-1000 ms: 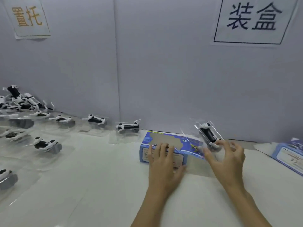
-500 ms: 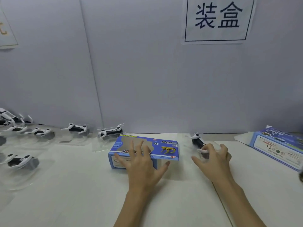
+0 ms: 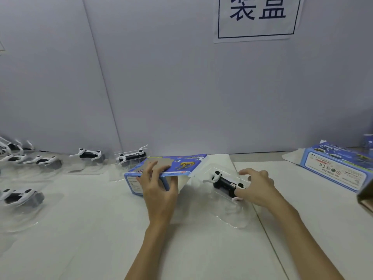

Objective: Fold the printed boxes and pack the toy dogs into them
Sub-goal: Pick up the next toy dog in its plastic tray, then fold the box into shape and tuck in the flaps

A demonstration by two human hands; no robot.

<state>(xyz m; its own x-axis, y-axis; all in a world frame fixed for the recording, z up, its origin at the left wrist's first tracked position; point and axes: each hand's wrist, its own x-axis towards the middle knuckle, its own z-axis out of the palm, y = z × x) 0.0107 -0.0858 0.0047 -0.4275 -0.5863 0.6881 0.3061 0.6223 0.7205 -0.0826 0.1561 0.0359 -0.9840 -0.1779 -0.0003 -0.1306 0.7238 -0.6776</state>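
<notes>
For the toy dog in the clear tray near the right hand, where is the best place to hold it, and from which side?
Probably the black body of the toy dog, pinched across its two long sides from above. It lies lengthwise in the clear tray, and its white legs look thin. The right hand already grips its near end.

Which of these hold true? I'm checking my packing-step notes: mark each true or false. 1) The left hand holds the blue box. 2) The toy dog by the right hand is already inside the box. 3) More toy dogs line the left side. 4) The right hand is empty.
1) True: the left hand grips the blue box.
2) False: the toy dog lies on the table beside the box.
3) True: more toy dogs sit left.
4) False: the right hand holds that dog.
</notes>
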